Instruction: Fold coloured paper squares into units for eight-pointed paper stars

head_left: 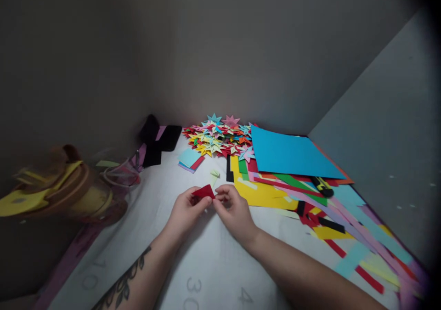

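Observation:
A small folded piece of red paper [204,192] is held up between my two hands over the white table cover. My left hand [188,211] pinches it from the left, thumb in front. On the other side, my right hand [236,213] has its thumb and fingertips closed at the paper's right corner. Just beyond the fingers lies a small pale green folded paper [215,174]. Farther back is a short stack of square paper sheets [190,157], light blue on top. Behind that, many coloured folded paper stars [220,138] are heaped against the wall.
At the right, a large blue sheet [296,154] lies over other coloured sheets, with a yellow-and-black utility knife [322,187] beside it. Paper strips and scraps [344,229] spread along the right edge. On the left stand a blurred pot-like container [93,202] and black objects [170,138].

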A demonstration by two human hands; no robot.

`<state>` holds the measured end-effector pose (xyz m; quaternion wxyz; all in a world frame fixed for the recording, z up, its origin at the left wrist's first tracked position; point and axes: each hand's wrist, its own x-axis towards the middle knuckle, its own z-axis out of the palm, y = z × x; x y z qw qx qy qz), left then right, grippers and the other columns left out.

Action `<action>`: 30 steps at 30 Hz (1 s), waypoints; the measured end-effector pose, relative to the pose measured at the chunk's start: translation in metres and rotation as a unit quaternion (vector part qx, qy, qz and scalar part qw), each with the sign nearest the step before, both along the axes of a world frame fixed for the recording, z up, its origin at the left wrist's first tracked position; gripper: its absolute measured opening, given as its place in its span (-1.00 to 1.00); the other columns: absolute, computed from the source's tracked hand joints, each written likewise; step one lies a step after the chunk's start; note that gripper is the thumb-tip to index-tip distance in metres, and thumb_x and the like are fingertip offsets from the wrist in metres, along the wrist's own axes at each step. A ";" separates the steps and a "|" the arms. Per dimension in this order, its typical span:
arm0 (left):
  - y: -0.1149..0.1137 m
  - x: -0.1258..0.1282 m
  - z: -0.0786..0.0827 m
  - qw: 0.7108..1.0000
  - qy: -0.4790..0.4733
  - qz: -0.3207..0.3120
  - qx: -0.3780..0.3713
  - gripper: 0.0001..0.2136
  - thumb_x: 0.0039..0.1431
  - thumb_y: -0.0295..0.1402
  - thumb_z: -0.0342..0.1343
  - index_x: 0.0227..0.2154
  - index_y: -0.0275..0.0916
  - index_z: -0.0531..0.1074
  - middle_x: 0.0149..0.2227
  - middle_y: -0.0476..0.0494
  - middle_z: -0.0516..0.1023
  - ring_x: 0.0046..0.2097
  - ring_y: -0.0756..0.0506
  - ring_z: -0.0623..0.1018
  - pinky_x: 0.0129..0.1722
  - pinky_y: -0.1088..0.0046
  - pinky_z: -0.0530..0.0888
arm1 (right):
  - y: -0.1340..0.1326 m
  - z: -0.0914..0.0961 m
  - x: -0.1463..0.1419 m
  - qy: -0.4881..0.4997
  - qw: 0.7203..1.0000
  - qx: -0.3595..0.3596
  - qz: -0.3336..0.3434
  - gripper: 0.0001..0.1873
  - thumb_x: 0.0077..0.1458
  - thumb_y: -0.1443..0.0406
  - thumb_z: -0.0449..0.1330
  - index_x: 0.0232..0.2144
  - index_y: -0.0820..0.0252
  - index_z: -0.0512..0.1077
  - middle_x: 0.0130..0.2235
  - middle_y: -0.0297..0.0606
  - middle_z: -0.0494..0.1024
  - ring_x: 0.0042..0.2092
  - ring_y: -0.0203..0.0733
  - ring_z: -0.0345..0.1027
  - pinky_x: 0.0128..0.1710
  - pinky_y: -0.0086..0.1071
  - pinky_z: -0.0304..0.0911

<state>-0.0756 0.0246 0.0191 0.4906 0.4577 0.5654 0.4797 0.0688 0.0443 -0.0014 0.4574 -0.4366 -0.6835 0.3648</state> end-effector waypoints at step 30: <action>-0.010 -0.023 0.003 0.851 0.357 -0.096 0.374 -0.83 0.11 -0.54 0.01 -0.37 -0.21 0.48 -0.36 -0.14 0.53 -0.32 -0.02 0.51 -0.32 0.49 0.45 | 0.003 0.000 0.010 -0.059 0.981 0.134 0.127 -0.61 -0.07 0.59 -0.05 -0.27 0.09 0.35 0.03 -0.19 0.26 0.10 -0.07 0.12 0.07 -0.06 0.11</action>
